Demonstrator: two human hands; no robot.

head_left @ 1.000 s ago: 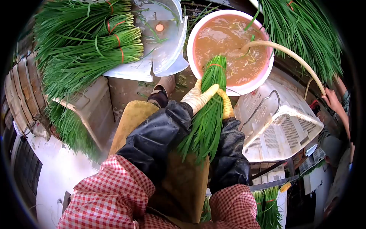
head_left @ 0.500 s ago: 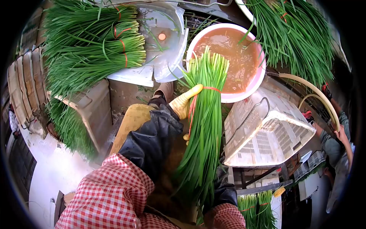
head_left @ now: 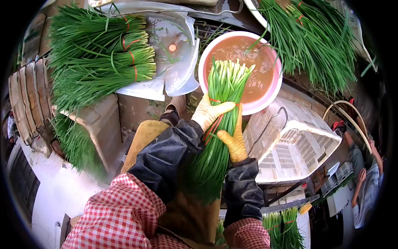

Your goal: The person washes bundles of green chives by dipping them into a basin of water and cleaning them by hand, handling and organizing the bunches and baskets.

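On my right a perforated crate (head_left: 290, 155) gapes; the cut-open plastic tub (head_left: 188, 68) bears banded greens (head_left: 89, 62), and the round basin (head_left: 202, 68) holds murky brown water. Upright before me, stem ends over the basin's near rim, is the bundle (head_left: 226, 93), and I judge I'm settling its red band (head_left: 214, 100). My left hand (head_left: 207, 114) clasps it; my right hand (head_left: 234, 143) braces its side, hidden fingers' tightness unclear. The next move calls for even, gentle pressure around the stems
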